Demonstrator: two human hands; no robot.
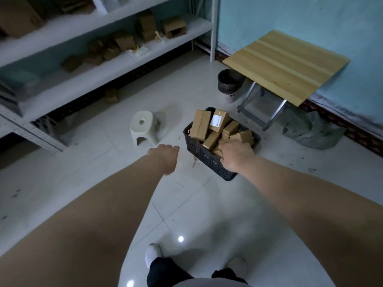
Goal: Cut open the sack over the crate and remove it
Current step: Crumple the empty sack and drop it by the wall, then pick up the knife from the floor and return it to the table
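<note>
A person stands over a black plastic crate (204, 157) heaped with brown cardboard boxes (200, 125) at the centre of the frame, both bare arms stretched toward it. The right hand (237, 156) lies over the crate's near rim with its fingers reaching in among the boxes; whether they grip one cannot be told. The left hand (164, 157) hangs just left of the crate above the tiled floor, back to the camera, its fingers hidden. No blade shows in either hand.

No sack covers the crate. A crumpled grey-green sack (310, 131) lies on the floor at right of centre, against the wall, under the pale wooden tabletop (290, 65) and well apart from the crate. By this look the cutting and removal appear done, with the boxes now exposed.

If this step is handling the crate, it would go best with one hand on each short side of the rim and a level lift, since the boxes are piled loose above the edge and could tip out.

One box carries a white label (217, 120) with a small dark mark; its print is too small to read. No other writing can be made out.
</note>
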